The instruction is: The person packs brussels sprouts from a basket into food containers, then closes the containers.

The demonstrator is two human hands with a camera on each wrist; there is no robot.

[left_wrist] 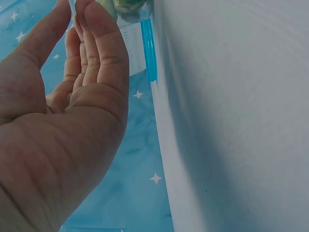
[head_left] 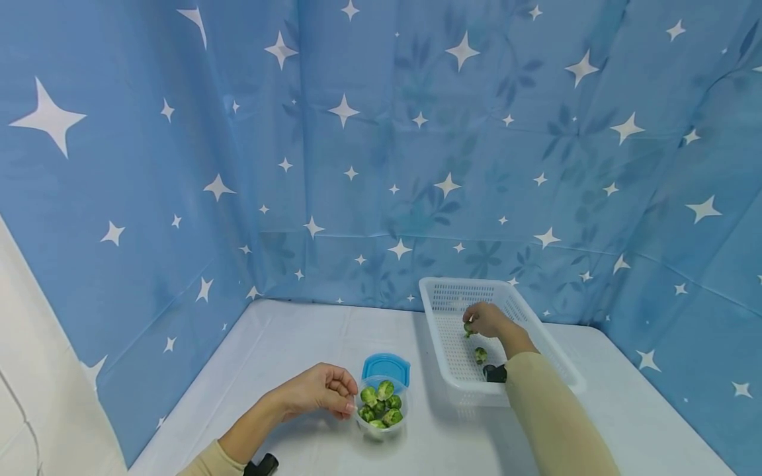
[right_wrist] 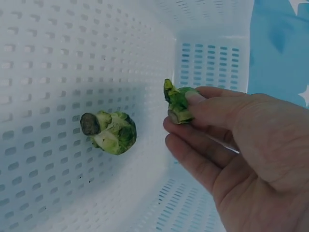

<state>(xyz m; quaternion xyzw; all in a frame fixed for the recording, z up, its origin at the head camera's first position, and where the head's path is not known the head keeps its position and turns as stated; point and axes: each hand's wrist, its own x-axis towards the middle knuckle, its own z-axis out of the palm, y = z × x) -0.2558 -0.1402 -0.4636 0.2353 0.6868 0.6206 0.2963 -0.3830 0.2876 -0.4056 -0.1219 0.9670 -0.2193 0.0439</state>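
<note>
In the head view my right hand (head_left: 487,318) reaches inside a white perforated basket (head_left: 443,357). Its thumb and fingers pinch a Brussels sprout (right_wrist: 180,102), which shows a cut stem and a loose leaf in the right wrist view. A second Brussels sprout (right_wrist: 114,132) lies on the basket floor. My left hand (head_left: 321,391) pinches the left rim of a small clear plastic container (head_left: 381,433); a thin edge shows between thumb and fingers in the left wrist view. Several green Brussels sprouts (head_left: 379,406) fill the container.
A blue lid (head_left: 387,365) lies just behind the container. The white tabletop (head_left: 309,330) carries everything, with the basket at its right. A blue star-patterned curtain (head_left: 381,165) hangs behind and at both sides. Dark wrist devices (head_left: 262,465) partly show.
</note>
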